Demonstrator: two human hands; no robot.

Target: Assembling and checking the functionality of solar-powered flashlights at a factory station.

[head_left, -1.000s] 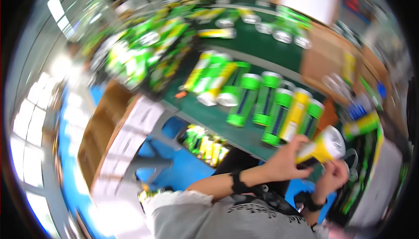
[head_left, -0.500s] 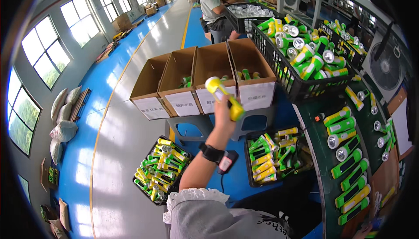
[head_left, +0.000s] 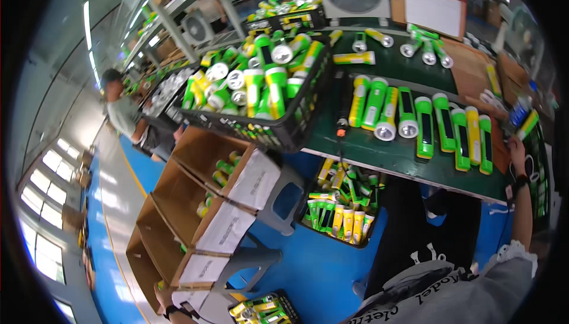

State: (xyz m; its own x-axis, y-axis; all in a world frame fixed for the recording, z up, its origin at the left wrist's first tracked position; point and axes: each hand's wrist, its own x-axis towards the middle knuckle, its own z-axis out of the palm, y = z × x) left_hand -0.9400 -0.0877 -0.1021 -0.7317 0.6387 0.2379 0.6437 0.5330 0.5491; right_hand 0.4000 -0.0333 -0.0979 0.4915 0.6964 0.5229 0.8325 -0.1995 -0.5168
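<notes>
At the lower left, my left hand point(head_left: 162, 295) is at the end cardboard bin point(head_left: 144, 259). A small yellow-green end of a flashlight point(head_left: 160, 285) shows at its fingers; the bin wall hides part of the hand. Far to the right, my right hand point(head_left: 517, 151) is closed round the lower end of a green and yellow flashlight point(head_left: 528, 124), held tilted beyond the bench's right end. Between the hands, a row of green and yellow flashlights point(head_left: 424, 127) lies on the dark green bench point(head_left: 323, 140), some with dark panels facing up.
A black crate point(head_left: 296, 125) heaped with flashlights stands on the bench's left. Two more flashlight crates, a nearer one point(head_left: 308, 220) and a lower one point(head_left: 284, 300), are on the blue floor. Grey stools point(head_left: 278, 205) support the bins. A person point(head_left: 123, 108) works at far left.
The view has swung right toward the bench. My left hand has gone from holding a yellow flashlight above the bins to the end bin. My right hand now shows fully with a flashlight.
</notes>
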